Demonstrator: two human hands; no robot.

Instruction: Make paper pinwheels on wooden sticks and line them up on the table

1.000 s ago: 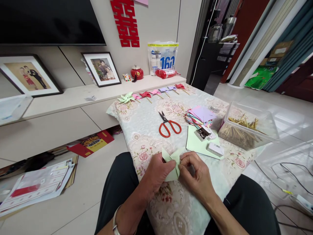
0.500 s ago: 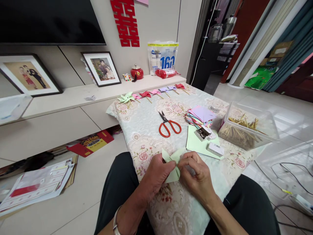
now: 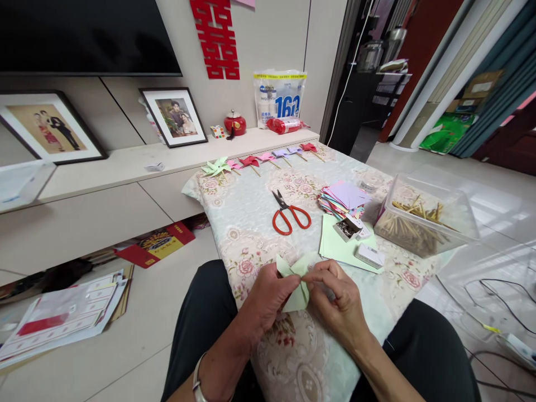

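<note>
Compared with a second ago, the right hand [image 3: 337, 293] has slid its index fingertip in from the 3 o'clock edge of the folded light-green paper [image 3: 296, 301] to meet the left thumb, so the work seems to centre on where the folds come together. The paper sits over the near, 6 o'clock end of the desk [image 3: 247, 218]. The left hand [image 3: 272, 290] is clamped on it, thumb on top; the right hand's fingers are curled and touch it, but I cannot tell whether they pinch anything. From the paper, red-handled scissors [image 3: 284, 205] lie towards 12 o'clock, light-green paper sheets [image 3: 329, 245] at 2, and finished paper pinwheels [image 3: 250, 162] between 11 and 12.
</note>
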